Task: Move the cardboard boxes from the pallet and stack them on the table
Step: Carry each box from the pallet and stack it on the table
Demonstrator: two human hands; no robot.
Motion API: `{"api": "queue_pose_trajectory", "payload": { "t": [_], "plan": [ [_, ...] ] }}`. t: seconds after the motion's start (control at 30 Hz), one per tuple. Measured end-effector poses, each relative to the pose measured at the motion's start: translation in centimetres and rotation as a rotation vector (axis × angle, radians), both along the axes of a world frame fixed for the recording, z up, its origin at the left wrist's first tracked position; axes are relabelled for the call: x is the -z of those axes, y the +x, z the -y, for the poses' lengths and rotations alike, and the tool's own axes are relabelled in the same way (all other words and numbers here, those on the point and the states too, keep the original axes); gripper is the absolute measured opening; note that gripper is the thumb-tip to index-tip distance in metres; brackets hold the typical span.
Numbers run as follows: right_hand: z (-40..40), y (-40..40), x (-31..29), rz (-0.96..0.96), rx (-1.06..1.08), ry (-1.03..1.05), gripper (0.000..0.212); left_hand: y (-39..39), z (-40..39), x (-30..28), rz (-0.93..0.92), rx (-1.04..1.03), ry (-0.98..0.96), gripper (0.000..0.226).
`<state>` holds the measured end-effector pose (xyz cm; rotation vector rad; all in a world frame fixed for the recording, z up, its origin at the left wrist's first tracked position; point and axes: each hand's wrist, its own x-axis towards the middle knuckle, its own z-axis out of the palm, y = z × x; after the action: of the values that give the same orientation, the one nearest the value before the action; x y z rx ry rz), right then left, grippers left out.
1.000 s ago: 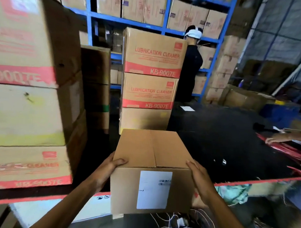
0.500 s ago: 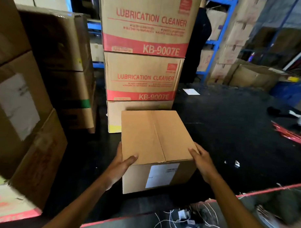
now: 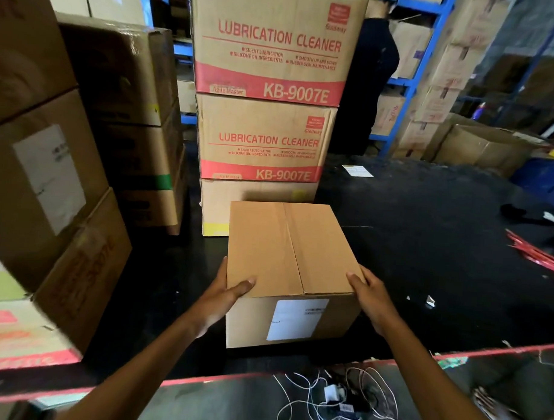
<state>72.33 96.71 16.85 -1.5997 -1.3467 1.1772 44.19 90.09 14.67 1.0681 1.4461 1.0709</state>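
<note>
A plain brown cardboard box (image 3: 287,251) with a white label on its near face rests on the black table (image 3: 425,256), close to its near edge. My left hand (image 3: 226,289) grips its left near corner, thumb on top. My right hand (image 3: 370,294) holds its right near corner. Directly behind the box rises a stack of three boxes (image 3: 266,115); the upper two are printed "LUBRICATION CLEANER KB-9007E".
More stacked boxes (image 3: 50,176) fill the table's left side. A person in black (image 3: 364,87) stands behind the stack by blue shelving (image 3: 408,85). Red straps (image 3: 538,253) and a paper slip (image 3: 357,170) lie on the table. White cables (image 3: 332,397) lie below the red table edge (image 3: 484,352).
The box went from hanging over the table's near edge to resting on the table, pushed toward the stack. The view has moved closer. Both hands stay on the box.
</note>
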Motion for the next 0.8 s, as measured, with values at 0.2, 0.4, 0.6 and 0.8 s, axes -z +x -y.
{"api": "queue_pose_trajectory", "payload": {
  "t": [0.2, 0.4, 0.6, 0.8],
  "plan": [
    [2.7, -0.3, -0.9, 0.383, 0.056, 0.318, 0.046, 1.7, 3.6, -0.8, 0.004, -0.212, -0.063, 0.096],
    [9.1, -5.0, -1.0, 0.222, -0.132, 0.482, 0.034, 0.7, 12.7, -0.5, -0.163, -0.306, -0.008, 0.078],
    [17.4, -15.3, 1.2, 0.182, -0.545, 0.473, 0.037, -5.0, 26.9, 0.2, -0.357, -0.571, -0.138, 0.079],
    [26.2, -29.1, 2.9, 0.085, -0.938, 0.347, 0.06, -14.4, 44.8, 0.3, -0.402, -0.913, -0.288, 0.07]
  ]
}}
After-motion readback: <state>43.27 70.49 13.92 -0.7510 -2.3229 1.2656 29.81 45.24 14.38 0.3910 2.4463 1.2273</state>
